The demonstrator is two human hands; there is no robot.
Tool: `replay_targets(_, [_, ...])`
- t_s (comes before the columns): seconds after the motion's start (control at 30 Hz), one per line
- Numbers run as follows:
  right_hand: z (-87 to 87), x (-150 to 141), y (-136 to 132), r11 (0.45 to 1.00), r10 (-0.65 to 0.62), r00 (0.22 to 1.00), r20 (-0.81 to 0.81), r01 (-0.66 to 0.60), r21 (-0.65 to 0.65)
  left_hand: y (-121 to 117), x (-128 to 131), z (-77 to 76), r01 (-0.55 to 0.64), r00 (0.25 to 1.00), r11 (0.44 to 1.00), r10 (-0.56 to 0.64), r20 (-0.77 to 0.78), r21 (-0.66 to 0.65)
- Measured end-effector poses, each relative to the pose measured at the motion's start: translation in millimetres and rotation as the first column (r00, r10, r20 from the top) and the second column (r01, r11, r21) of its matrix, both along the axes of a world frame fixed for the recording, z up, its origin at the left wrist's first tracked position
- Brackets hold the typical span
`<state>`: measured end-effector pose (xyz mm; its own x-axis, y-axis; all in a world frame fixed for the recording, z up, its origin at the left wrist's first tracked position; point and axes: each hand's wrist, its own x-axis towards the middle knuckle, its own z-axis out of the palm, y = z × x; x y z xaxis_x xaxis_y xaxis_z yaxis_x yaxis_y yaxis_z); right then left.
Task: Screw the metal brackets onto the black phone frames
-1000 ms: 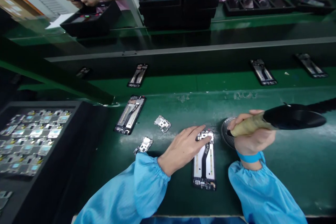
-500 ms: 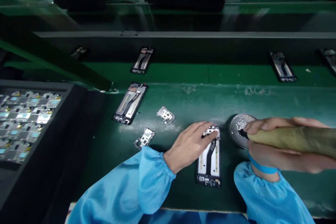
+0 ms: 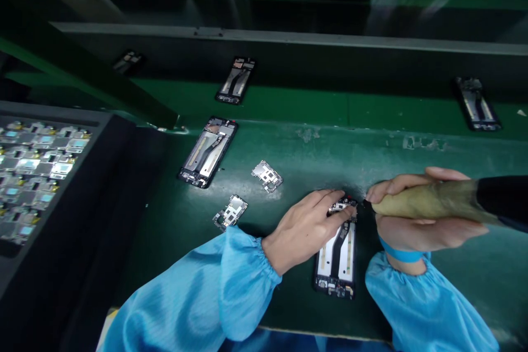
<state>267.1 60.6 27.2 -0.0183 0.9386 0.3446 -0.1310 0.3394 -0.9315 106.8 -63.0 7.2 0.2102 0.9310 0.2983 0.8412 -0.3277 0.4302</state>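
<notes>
My left hand [image 3: 305, 228] lies on the top end of an open phone frame [image 3: 339, 253] on the green mat, its fingers pressing a small metal cover plate there. My right hand [image 3: 416, 214] is wrapped round an electric screwdriver [image 3: 437, 201] with a tan grip and black body, held nearly level. Its tip sits just right of the phone frame's top corner. The round screw dish is hidden behind my right hand.
Two loose metal cover plates [image 3: 267, 175] [image 3: 231, 212] and a second phone frame [image 3: 208, 151] lie left of my hands. A black tray of cover plates [image 3: 37, 165] stands at the left. More phone frames [image 3: 236, 80] [image 3: 477, 103] ride the belt behind.
My right hand carried the screwdriver tip left from over the screw dish to the phone frame's top corner. My head tilted down; the co-workers left the view.
</notes>
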Motion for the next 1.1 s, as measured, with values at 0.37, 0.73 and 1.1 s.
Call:
replay_targets(0.37, [3.1, -14, -2, 0.995, 0.093, 0.976, -0.195, -0.087, 0.038, 2, 2, 3.9, -0.005, 0.998, 0.998, 0.009, -0.069, 0.057])
replay_targets(0.73, [4.0, -16, 1, 0.981, 0.192, 0.953, -0.233, -0.191, 0.027, 4, 3, 0.3, -0.01, 0.995, 0.998, 0.017, -0.1, 0.064])
replay_targets(1.1, [2.1, -21, -3, 0.987, 0.12, 0.982, -0.147, -0.102, 0.121, 2, -2, -2.4, 0.01, 0.998, 1.0, -0.008, -0.066, 0.029])
